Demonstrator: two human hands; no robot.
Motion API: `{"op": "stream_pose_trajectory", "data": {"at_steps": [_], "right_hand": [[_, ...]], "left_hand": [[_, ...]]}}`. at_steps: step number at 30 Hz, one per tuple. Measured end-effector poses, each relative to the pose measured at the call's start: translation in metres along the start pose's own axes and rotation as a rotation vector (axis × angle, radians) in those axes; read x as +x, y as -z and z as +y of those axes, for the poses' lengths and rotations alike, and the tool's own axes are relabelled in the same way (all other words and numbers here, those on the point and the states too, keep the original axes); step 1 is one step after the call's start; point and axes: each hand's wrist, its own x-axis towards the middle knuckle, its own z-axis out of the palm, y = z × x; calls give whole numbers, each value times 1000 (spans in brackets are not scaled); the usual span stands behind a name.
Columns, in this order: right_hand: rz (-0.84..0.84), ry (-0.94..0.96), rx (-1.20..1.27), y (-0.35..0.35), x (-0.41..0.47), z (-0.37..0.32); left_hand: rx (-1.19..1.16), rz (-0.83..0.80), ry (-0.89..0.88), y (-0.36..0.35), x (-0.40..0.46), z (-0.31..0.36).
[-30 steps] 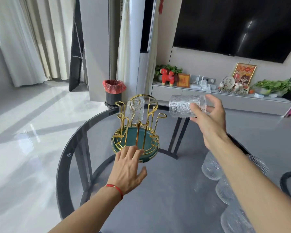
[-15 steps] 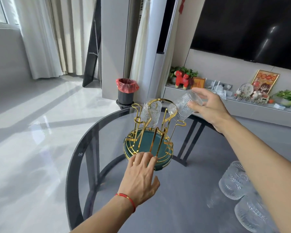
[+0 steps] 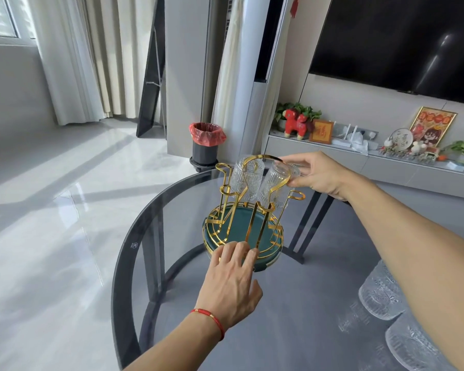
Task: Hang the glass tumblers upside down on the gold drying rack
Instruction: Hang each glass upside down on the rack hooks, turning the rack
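Right hand (image 3: 320, 174) grips a tumbler (image 3: 275, 184) by its base, tilted mouth-down among the gold rack (image 3: 248, 210) prongs (another tumbler (image 3: 245, 180) hangs beside). Left hand (image 3: 232, 282) open, fingertips on rack rim.

The gold rack (image 3: 243, 210) stands in the middle of the table (image 3: 172, 210), with two glasses (image 3: 245, 180) filling its far pegs. More glasses (image 3: 378, 295) crowd the near right. The left side of the table is open.
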Motion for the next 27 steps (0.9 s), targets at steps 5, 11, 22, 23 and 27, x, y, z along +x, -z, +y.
{"op": "stream_pose_trajectory", "data": {"at_steps": [5,11,22,23,27], "right_hand": [[-51,14,7,-10,4,-2],[-76,-18,39,-14,3,-1],[373,-51,137,-12,-87,-1],[457,-36,182,-17,-105,-7],[665,53,347,-50,-191,-29]], "left_hand": [[2,11,-4,-1,0,0],[2,13,2,-2,1,0],[5,-13,7,7,-1,2],[15,-11,5,9,-2,3],[-44,22,6,19,-8,22]]}}
